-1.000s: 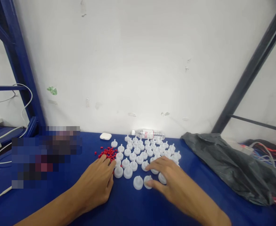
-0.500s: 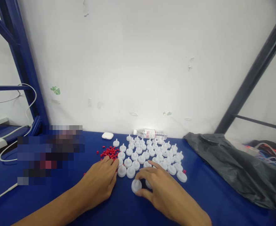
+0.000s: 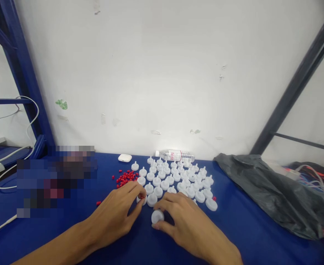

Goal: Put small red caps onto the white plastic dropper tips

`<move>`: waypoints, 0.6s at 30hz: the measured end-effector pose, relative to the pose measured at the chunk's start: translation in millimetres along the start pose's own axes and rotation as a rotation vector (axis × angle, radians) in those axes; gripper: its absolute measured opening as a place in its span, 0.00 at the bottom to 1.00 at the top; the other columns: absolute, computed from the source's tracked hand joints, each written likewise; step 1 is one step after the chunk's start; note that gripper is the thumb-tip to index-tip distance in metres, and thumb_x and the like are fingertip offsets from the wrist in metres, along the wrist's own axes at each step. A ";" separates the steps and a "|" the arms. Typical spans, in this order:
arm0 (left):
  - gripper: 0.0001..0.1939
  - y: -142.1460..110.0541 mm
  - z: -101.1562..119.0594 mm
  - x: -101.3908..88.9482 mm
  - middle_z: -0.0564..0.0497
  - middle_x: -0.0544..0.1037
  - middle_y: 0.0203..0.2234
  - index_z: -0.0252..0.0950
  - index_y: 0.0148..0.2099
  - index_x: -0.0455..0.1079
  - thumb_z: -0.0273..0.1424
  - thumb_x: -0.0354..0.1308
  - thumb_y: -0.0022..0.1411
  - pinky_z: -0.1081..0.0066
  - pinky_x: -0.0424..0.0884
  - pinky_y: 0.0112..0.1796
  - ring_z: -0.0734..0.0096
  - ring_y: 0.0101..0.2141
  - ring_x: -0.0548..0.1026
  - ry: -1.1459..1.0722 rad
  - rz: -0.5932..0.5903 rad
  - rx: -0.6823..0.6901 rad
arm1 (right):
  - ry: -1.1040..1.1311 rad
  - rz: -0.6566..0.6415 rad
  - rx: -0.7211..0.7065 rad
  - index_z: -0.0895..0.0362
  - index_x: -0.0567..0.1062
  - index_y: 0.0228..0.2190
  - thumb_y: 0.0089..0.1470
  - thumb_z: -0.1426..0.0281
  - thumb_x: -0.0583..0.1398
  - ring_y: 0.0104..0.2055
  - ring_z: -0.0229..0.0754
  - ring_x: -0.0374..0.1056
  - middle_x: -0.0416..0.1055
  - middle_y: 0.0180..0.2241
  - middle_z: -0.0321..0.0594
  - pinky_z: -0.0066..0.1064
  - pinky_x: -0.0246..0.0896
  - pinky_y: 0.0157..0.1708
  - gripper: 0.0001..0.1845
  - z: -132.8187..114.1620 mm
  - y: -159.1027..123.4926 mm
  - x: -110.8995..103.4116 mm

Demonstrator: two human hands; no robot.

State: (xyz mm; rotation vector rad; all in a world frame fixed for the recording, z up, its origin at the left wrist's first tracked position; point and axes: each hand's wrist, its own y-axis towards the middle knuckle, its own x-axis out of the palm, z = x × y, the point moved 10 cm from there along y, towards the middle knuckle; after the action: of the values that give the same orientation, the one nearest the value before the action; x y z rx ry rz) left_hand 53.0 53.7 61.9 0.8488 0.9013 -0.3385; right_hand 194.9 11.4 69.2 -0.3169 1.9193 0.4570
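Note:
My right hand [image 3: 188,219] grips a white nozzle cap [image 3: 158,216] between thumb and fingers, just above or on the blue tabletop. To its left, my left hand [image 3: 118,209] pinches a small red cap [image 3: 141,197], mostly hidden by the fingertips. A pile of small red caps [image 3: 126,178] lies beyond my left hand. Many white nozzle caps [image 3: 157,181] stand spout up in a loose cluster beyond both hands. One white cap [image 3: 192,177] among them shows an open, ringed side.
A clear plastic bottle [image 3: 175,155] lies along the wall behind the cluster, near a white earphone case [image 3: 124,158]. Dark grey cloth or plastic [image 3: 261,187] covers the right side. White cables [image 3: 2,187] run at the left, beside a blurred patch. Blue posts frame the table.
My left hand has come away from the red pile, moving right and toward me with a red cap in its fingers. My right hand still holds the white nozzle cap, shifted slightly left.

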 end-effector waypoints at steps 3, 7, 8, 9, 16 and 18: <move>0.15 -2.4 18.7 -6.1 0.50 0.87 0.43 0.45 0.56 0.79 0.30 0.51 0.82 0.67 0.82 0.42 0.64 0.40 0.86 -0.195 0.060 0.091 | 0.003 0.004 0.015 0.52 0.86 0.53 0.67 0.67 0.74 0.55 0.54 0.82 0.86 0.51 0.38 0.44 0.74 0.59 0.14 0.0 -1.1 -0.1; 0.15 -3.4 30.4 -9.5 0.50 0.90 0.43 0.46 0.54 0.83 0.29 0.54 0.82 0.70 0.84 0.40 0.65 0.39 0.88 -0.327 0.098 0.132 | -0.059 0.014 0.044 0.52 0.84 0.48 0.67 0.63 0.74 0.48 0.55 0.83 0.86 0.42 0.39 0.43 0.74 0.50 0.11 0.3 -2.3 -0.6; 0.14 -3.4 31.2 -11.7 0.50 0.91 0.42 0.46 0.54 0.83 0.30 0.54 0.82 0.71 0.84 0.40 0.65 0.38 0.89 -0.336 0.116 0.134 | -0.081 0.020 0.044 0.52 0.84 0.46 0.67 0.62 0.73 0.46 0.55 0.82 0.86 0.40 0.38 0.43 0.74 0.48 0.10 -0.3 -2.0 -1.3; 0.14 -3.3 32.0 -13.9 0.50 0.91 0.42 0.45 0.54 0.83 0.30 0.55 0.82 0.71 0.84 0.40 0.65 0.37 0.89 -0.341 0.130 0.138 | -0.100 0.033 0.041 0.52 0.83 0.44 0.67 0.61 0.73 0.45 0.55 0.82 0.85 0.38 0.38 0.43 0.74 0.47 0.09 -1.1 -1.5 -2.8; 0.11 -3.0 33.3 -9.3 0.49 0.90 0.42 0.46 0.51 0.84 0.31 0.59 0.81 0.70 0.85 0.44 0.63 0.41 0.88 -0.416 0.069 0.153 | -0.117 0.090 0.022 0.51 0.75 0.38 0.69 0.66 0.70 0.41 0.51 0.80 0.83 0.32 0.33 0.48 0.72 0.60 0.09 -2.1 3.6 -9.8; 0.12 -3.4 33.1 -7.9 0.49 0.90 0.43 0.47 0.52 0.84 0.30 0.59 0.81 0.69 0.85 0.46 0.64 0.41 0.88 -0.434 0.070 0.156 | -0.116 0.097 0.023 0.51 0.73 0.38 0.69 0.67 0.69 0.40 0.50 0.81 0.82 0.32 0.33 0.50 0.71 0.62 0.09 -1.2 3.8 -10.4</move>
State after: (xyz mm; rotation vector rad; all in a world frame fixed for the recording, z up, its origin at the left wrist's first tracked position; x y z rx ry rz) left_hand 64.5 25.5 77.6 0.9028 0.4454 -0.5138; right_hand 196.3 14.4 79.8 -0.1784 1.8309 0.5064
